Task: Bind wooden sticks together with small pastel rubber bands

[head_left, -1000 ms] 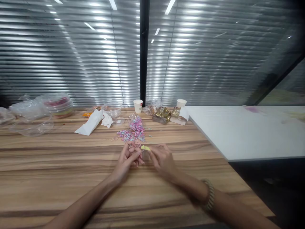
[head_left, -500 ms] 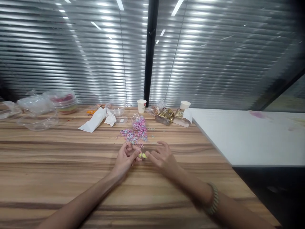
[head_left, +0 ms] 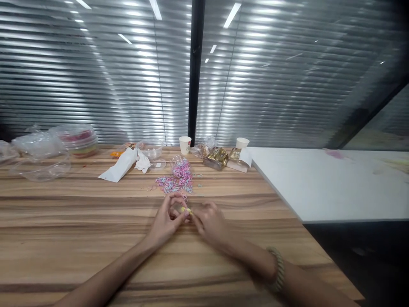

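Observation:
My left hand (head_left: pixel 168 221) pinches a small yellow piece (head_left: pixel 186 210) between thumb and fingertips, a little above the table. Its exact kind is too small to make out. My right hand (head_left: pixel 212 224) is curled in from the other side, its fingertips at the right end of the same yellow piece. Just beyond my fingers lies a loose heap of tiny pink, purple and pale blue rubber bands (head_left: pixel 174 184). More of them fill a clear container (head_left: pixel 181 167) lying at the back of the heap.
Along the back stand two paper cups (head_left: pixel 185 145), with crumpled gold wrappers (head_left: pixel 217 158) between them. White paper (head_left: pixel 119 165), a crumpled tissue (head_left: pixel 142 162) and stacked clear tubs (head_left: pixel 78 140) lie to the left. A white table (head_left: pixel 287 183) adjoins at right.
My right hand has drawn its raised fingers inward and lowered its thumb beside the yellow piece. The yellow piece has tilted and shows less. The whole view has shifted slightly.

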Demonstrator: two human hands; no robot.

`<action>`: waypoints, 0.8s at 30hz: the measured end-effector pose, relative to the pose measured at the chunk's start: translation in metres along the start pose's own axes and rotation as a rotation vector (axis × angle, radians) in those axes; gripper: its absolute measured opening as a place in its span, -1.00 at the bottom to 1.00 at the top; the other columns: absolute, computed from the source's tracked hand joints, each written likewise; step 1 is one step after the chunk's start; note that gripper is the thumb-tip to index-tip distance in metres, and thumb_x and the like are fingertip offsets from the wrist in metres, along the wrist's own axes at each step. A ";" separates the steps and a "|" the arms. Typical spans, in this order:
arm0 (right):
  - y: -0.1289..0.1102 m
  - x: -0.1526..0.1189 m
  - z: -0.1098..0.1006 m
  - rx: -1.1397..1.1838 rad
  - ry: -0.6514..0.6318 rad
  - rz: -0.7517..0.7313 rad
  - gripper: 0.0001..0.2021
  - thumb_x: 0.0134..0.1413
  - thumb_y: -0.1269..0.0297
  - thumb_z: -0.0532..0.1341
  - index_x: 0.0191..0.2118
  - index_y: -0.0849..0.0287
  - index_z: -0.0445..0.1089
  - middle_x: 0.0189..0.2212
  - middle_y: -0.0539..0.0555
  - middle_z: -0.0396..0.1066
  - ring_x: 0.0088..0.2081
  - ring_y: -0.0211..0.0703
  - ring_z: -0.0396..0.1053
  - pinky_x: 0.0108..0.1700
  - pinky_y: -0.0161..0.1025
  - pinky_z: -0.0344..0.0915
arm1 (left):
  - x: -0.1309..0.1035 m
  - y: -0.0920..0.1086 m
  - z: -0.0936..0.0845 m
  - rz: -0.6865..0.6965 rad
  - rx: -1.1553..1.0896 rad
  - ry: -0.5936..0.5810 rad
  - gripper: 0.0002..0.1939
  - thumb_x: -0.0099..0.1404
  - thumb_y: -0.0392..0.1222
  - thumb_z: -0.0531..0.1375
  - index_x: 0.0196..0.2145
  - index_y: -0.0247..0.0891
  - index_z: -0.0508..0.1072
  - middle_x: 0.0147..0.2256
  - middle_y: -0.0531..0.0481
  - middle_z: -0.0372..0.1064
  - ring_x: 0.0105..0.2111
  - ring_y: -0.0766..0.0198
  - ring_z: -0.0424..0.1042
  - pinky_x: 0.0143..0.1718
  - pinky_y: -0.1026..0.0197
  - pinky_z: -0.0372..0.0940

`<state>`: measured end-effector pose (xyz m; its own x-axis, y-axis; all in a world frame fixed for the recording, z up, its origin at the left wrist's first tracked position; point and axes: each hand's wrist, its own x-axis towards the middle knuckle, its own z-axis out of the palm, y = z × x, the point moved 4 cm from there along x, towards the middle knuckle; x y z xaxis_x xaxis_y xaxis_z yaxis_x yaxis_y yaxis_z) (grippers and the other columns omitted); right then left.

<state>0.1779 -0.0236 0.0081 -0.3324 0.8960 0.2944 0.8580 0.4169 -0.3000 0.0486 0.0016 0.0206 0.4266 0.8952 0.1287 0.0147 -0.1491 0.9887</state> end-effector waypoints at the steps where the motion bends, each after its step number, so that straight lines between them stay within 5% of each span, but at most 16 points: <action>1: 0.002 0.000 0.001 0.058 -0.020 0.034 -0.59 0.15 0.21 -0.20 -0.29 0.20 0.37 -0.45 -0.03 0.26 -0.44 -0.74 -0.02 0.02 -0.62 -0.05 | 0.001 0.000 0.001 0.000 0.000 -0.022 -0.57 0.13 -0.14 0.18 -0.13 -0.21 0.05 -0.28 0.08 0.17 -0.59 0.55 0.24 -0.41 0.32 0.35; 4: 0.002 0.001 -0.002 0.249 -0.055 0.066 -0.51 0.15 0.07 -0.25 -0.25 0.16 0.38 -0.39 -0.07 0.28 -0.39 -0.77 0.05 -0.06 -0.67 -0.04 | 0.005 0.002 -0.002 0.004 -0.054 -0.013 -0.51 0.08 -0.15 0.22 -0.10 -0.20 0.05 -0.23 0.05 0.14 -0.57 0.55 0.25 -0.44 0.35 0.31; 9: -0.002 0.004 -0.020 0.521 -0.111 0.180 -0.47 0.11 -0.02 -0.20 -0.31 0.22 0.40 -0.46 -0.08 0.27 -0.40 -0.78 0.06 -0.24 -0.73 -0.09 | 0.015 -0.002 -0.029 -0.017 -0.197 0.337 -0.53 -0.02 -0.14 0.30 -0.25 -0.28 0.13 -0.32 0.08 0.12 -0.43 0.51 0.23 -0.43 0.47 0.19; 12: -0.004 0.005 -0.027 0.575 -0.075 0.213 -0.50 0.09 -0.01 -0.15 -0.33 0.24 0.41 -0.38 -0.08 0.29 -0.33 -0.79 0.10 -0.26 -0.77 -0.11 | 0.016 -0.005 -0.040 -0.049 -0.224 0.417 -0.61 0.03 -0.07 0.27 -0.28 -0.31 0.22 -0.33 0.06 0.16 -0.40 0.49 0.19 -0.47 0.48 0.13; 20: 0.004 0.002 -0.009 0.673 -0.188 0.243 -0.50 0.06 -0.04 -0.12 -0.19 0.24 0.36 -0.45 -0.05 0.28 -0.45 -0.82 0.12 -0.34 -0.81 -0.04 | 0.007 0.000 -0.009 -0.046 0.000 0.000 -0.71 0.04 -0.09 0.25 -0.30 -0.33 0.44 -0.24 -0.10 0.37 -0.19 0.23 0.34 -0.22 0.30 0.25; 24: 0.007 0.002 -0.009 0.851 -0.148 0.404 -0.36 -0.09 -0.15 0.00 -0.01 0.28 0.22 -0.36 0.01 0.29 -0.49 -0.77 0.13 -0.41 -0.76 0.06 | 0.007 -0.005 -0.007 -0.035 0.012 -0.011 -0.73 0.05 -0.10 0.24 -0.33 -0.36 0.44 -0.29 -0.11 0.41 -0.29 0.24 0.39 -0.19 0.23 0.27</action>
<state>0.1867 -0.0201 0.0146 -0.1697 0.9825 -0.0767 0.3653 -0.0096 -0.9308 0.0449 0.0121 0.0168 0.4359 0.8952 0.0931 0.0409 -0.1230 0.9916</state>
